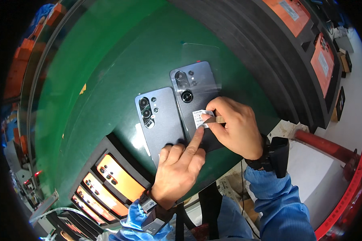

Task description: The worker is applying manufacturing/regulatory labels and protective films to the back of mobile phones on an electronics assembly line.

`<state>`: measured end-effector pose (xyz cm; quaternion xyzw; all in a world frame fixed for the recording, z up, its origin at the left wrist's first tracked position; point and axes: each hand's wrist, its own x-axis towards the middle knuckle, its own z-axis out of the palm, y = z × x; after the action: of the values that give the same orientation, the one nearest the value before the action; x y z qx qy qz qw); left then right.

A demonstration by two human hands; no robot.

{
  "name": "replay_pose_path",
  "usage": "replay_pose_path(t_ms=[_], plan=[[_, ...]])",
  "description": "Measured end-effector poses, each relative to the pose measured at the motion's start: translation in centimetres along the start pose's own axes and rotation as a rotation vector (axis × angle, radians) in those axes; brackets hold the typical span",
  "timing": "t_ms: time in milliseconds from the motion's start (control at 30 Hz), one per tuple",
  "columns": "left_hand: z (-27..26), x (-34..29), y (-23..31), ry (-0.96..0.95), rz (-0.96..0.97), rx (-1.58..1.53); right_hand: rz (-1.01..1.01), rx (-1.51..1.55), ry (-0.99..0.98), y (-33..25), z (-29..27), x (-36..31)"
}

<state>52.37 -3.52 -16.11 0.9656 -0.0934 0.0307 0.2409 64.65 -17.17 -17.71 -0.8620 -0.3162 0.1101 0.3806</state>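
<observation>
Two dark blue-grey phones lie back up, side by side: the left phone [163, 120] and the right phone [207, 76], which is set slightly farther away. A small white printed label [198, 116] sits on the right phone's back. My right hand [239, 127] pinches a small pointed blade [210, 121] with a tan-wrapped end, its tip over the label. My left hand [176, 172] rests over the lower end of the left phone, holding nothing. Its index finger stretches to the label's lower edge, while the other fingers bend loosely.
A clear film [201, 50] overlaps the right phone's top on the green table surface [116, 86]. At lower left, a black foam tray [116, 145] holds several orange phones [116, 176]. Stacked black foam trays [245, 44] rise at right, with orange phones [323, 66]. A red pipe [321, 145] lies beyond my right wrist.
</observation>
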Motion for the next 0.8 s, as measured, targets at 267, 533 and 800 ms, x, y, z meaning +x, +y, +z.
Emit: replay_pose_path(t_ms=[267,533,800], plan=[[0.0,-0.3,0.0,-0.014,0.024,-0.011,-0.038,0.091,0.006,0.5,-0.3,0.0],[0.4,-0.7,0.2,0.037,0.043,-0.095,-0.036,0.058,0.013,0.4,-0.5,-0.1],[0.7,-0.7,0.8,0.018,0.014,0.058,-0.031,-0.120,0.051,-0.9,-0.7,0.0]])
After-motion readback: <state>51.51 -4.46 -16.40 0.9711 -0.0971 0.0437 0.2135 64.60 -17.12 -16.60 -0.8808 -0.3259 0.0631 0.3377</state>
